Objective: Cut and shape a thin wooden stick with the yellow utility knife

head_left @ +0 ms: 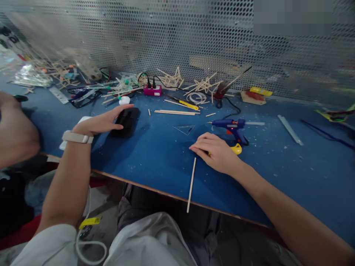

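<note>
Holding left fingers (118, 126) spread over a black case (129, 123), perhaps steadying it; curling right fingers (202, 143) over a yellow tool (237, 149), grip unclear.

Lighting: cool, moderate and diffuse over the blue tabletop (149, 155), with soft shadows beside the left hand (107, 120) and right hand (215, 151); dim below the front edge. Glare: pale sheen on the perforated panel (166, 40), bright highlights on crumpled plastic wrapping (31, 75). Quality: wide-angle stretching toward the margins, neighbouring arm (16, 129) blurred, pixelated patch (292, 17) upper right.
</note>
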The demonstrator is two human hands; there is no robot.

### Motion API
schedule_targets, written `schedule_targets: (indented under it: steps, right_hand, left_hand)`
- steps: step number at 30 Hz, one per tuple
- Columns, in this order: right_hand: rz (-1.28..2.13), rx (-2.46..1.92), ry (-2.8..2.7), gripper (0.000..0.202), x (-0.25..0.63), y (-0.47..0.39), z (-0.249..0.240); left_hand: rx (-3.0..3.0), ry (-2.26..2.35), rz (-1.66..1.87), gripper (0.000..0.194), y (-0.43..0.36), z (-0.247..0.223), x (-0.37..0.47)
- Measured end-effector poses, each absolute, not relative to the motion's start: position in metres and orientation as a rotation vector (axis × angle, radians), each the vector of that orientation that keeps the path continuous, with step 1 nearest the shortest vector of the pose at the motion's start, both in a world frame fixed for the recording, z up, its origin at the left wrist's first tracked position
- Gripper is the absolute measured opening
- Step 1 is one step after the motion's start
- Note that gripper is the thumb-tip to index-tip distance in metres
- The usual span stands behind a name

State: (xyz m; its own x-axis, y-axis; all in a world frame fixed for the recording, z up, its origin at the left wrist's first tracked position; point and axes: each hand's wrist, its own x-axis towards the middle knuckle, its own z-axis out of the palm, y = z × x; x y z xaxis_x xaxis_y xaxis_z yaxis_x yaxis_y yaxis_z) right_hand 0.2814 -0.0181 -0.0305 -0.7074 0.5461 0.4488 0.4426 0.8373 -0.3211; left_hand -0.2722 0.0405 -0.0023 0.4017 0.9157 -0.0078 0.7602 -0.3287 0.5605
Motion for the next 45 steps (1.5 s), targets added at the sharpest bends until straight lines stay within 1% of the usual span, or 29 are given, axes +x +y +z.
schedule_targets:
  steps: [2,3,7,8,10,25,34,39,45]
  right_hand:
    - [0.246,-0.724,-2.478,0.028,0.281,-0.018,-0.030]
    - [0.245,-0.724,-2.480,0.027,0.281,-0.018,-0.030]
    - [0.250,-0.728,-2.480,0.028,0.280,-0.018,-0.031]
    - [0.253,-0.730,-2.480,0.028,0.280,-0.018,-0.031]
    - [0.258,-0.731,-2.481,0.029,0.280,-0.018,-0.031]
    - [0.262,-0.707,-2.468,0.031,0.278,-0.021,-0.029]
    - [0.267,-0.725,-2.474,0.032,0.277,-0.022,-0.029]
    - [0.282,-0.733,-2.479,0.030,0.278,-0.022,-0.030]
    - [0.297,-0.730,-2.491,0.030,0.278,-0.022,-0.030]
  left_hand:
    - [2.214,1.416,0.452,0.115,0.041,-0.002,-0.273]
    - [2.231,1.406,0.465,0.109,0.041,-0.002,-0.273]
    - [2.291,1.355,0.525,0.073,0.041,-0.001,-0.271]
    - [2.302,1.343,0.540,0.066,0.041,-0.001,-0.270]
    - [2.321,1.324,0.560,0.059,0.041,-0.001,-0.270]
    - [2.343,1.326,0.569,0.060,0.044,-0.007,-0.275]
    - [2.263,1.464,0.521,0.058,0.047,-0.008,-0.277]
    - [2.188,1.601,0.642,0.056,0.051,-0.012,-0.274]
    - [2.031,1.850,0.881,0.056,0.060,-0.023,-0.276]
